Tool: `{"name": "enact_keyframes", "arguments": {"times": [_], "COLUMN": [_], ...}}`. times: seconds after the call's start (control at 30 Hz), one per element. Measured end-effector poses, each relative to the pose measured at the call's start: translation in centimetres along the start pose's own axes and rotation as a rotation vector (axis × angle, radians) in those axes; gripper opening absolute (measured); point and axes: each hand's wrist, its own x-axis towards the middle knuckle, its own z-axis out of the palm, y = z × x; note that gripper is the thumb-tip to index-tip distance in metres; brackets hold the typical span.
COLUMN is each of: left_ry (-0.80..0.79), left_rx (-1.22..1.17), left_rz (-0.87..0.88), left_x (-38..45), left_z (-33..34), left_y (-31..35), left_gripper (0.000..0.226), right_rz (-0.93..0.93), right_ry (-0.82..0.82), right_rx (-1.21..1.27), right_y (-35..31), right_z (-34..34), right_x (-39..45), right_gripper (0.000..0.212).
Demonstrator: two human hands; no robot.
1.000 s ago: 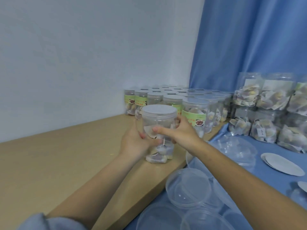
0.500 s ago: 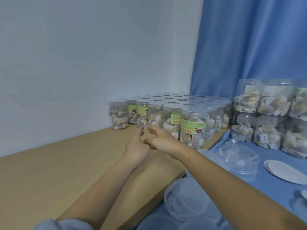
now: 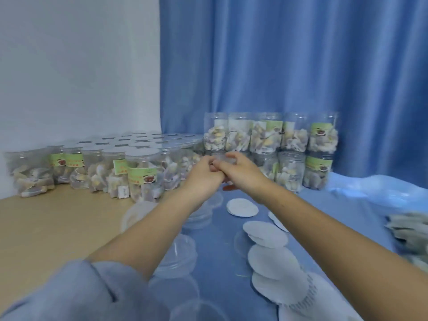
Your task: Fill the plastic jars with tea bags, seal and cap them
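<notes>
Capped filled jars (image 3: 143, 172) massed far left on desk (image 3: 46, 228); uncapped stacked jars (image 3: 294, 137) far centre. Loose lids (image 3: 176, 258), seal discs (image 3: 273, 258) near. Left hand (image 3: 203, 176) and right hand (image 3: 240, 173) meet, fingers curled; contents unclear.

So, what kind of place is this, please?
Probably a small packing workspace, not a factory line: rows of capped jars of tea bags on a wooden table, stacked uncapped jars, and loose seal discs on a blue cloth.

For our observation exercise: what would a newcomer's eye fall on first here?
Probably the two hands, left hand and right hand, meeting mid-frame. Behind them, uncapped jars of tea bags are stacked two high before the blue curtain; capped jars crowd the wooden table at left.
</notes>
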Motion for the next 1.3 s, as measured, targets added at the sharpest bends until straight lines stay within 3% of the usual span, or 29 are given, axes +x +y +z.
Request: {"name": "enact_keyframes", "arguments": {"times": [0.17,0.33,0.43,0.57,0.7,0.8,0.87,0.93,1.03,1.13,1.3], "left_ry": [-0.337,-0.495,-0.600,-0.540,-0.442,-0.420,-0.424,-0.452,-0.372,-0.327,-0.432], "left_rx": [0.078,0.327,0.429,0.510,0.681,0.576,0.453,0.526,0.685,0.847,0.742], "left_rz": [0.006,0.032,-0.003,0.005,0.116,0.043,-0.057,-0.075,0.064,0.218,0.254], "left_x": [2.4,5.7,7.9,11.4,15.7,18.9,20.7,21.2,20.2,18.1,13.2], "left_z": [9.0,14.9,17.3,20.4,23.5,25.0,25.8,26.0,25.8,25.0,22.4], "left_y": [3.1,3.5,3.4,3.3,2.7,2.0,1.0,-0.2,-1.1,-1.3,-0.3], "left_gripper": [0.041,0.061,0.075,0.079,0.087,0.090,0.086,0.075,0.043,0.012,0.022], "right_rz": [0.083,0.157,0.187,0.260,0.276,0.257,0.246,0.258,0.276,0.278,0.124], "right_ry": [0.118,0.242,0.305,0.307,0.319,0.290,0.232,0.169,0.129,0.159,0.122], "right_rx": [0.017,0.130,0.181,0.250,0.210,0.140,0.022,-0.084,-0.150,-0.186,-0.477], "right_y": [3.6,7.8,10.2,12.3,12.7,12.8,13.2,13.6,14.0,13.8,12.2], "right_z": [-10.6,-16.1,-17.7,-19.2,-20.5,-21.4,-21.9,-22.2,-22.4,-21.9,-21.1], "right_x": [-1.8,-1.6,-0.4,1.6,3.5,4.5,4.7,4.6,4.2,4.1,3.6], "right_gripper": [0.062,0.059,0.046,0.034,0.042,0.027,0.014,0.019,0.021,0.044,0.063]}}
